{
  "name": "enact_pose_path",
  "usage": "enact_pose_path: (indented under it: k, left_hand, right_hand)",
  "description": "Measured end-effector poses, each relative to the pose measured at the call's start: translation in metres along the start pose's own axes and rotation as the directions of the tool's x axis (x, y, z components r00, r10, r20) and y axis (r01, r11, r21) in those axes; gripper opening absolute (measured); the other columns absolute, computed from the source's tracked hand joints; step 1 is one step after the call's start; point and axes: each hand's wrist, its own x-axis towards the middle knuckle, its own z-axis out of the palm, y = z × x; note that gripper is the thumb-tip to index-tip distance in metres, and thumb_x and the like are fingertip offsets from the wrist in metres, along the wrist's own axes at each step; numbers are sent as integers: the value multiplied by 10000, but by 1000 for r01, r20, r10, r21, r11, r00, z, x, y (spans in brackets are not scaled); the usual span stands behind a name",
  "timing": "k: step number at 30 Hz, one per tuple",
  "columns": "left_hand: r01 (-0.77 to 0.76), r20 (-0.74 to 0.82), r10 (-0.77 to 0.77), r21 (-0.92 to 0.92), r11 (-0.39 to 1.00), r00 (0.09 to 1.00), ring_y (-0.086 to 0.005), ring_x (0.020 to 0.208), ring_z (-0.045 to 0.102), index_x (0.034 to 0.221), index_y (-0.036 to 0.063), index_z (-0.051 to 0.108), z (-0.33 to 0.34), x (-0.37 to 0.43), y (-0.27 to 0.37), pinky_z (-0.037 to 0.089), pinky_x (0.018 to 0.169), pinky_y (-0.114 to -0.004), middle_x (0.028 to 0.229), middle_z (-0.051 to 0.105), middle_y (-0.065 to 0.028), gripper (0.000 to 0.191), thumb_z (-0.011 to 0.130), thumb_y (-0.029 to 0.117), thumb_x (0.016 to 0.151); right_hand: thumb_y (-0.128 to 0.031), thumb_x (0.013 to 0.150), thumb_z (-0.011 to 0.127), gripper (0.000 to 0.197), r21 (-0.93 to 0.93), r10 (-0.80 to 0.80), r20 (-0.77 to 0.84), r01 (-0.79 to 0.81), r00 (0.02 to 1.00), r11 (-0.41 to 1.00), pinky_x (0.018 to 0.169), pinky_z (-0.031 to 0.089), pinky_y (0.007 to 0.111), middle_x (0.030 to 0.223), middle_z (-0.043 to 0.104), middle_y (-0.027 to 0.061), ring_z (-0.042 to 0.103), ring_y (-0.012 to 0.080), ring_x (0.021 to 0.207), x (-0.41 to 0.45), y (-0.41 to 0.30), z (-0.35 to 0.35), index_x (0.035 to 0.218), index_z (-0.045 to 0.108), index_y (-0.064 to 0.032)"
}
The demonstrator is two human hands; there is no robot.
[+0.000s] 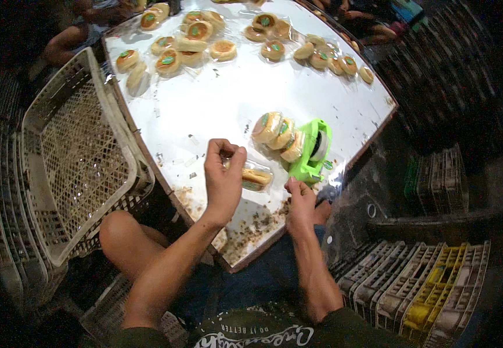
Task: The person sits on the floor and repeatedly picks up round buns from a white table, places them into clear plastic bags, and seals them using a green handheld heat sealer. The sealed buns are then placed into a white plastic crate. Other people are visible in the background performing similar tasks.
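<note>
My left hand is curled, thumb against forefinger, at the end of a flat bun in a clear plastic bag. The bun lies just right of the hand, which partly hides the bag. At the lower end of a bright green tape dispenser, my right hand has thumb and forefinger pinched together. Any small thing between those fingertips is too small to make out. Bagged round buns with green labels lean in a row against the dispenser's left side. The dispenser bears a roll of tape.
More bagged buns lie along the far side of the white table. Crumbs and dark stains mark its near corner. A plastic crate stands at left; stacked crates are at lower right. Other people's arms show at the far edge.
</note>
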Motion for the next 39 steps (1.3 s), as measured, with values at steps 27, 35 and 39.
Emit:
enact_pose_path:
  k: [27,35,39]
  left_hand:
    - [196,325,-273,250,948,906,-269,1129,609,1280,-118,508,39,136,-37,481,937,-339,1199,623,-220,607,661,350,924]
    - [78,-38,-74,130,988,997,-179,979,617,1154,-73,573,6,133,27,489,886,-307,1056,655,-161,412,667,263,933]
    - [63,-148,-62,5,998,987,-166,993,586,1161,-43,585,-19,119,49,460,900,-308,1078,644,-117,378,651,256,938]
  right_hand:
    - [-327,912,602,353,-212,-458,578,666,676,716,995,444,450,1272,560,263,565,412,1140,208,-103,138,1055,705,-21]
    - [-461,930,512,488,-629,-268,669,720,694,294,998,452,475,1365,520,227,502,428,1219,270,-61,288,1082,704,-39]
    - [-461,900,573,488,-650,40,740,698,672,301,880,503,456,1166,642,203,634,388,1017,215,-96,271,1049,669,-6]
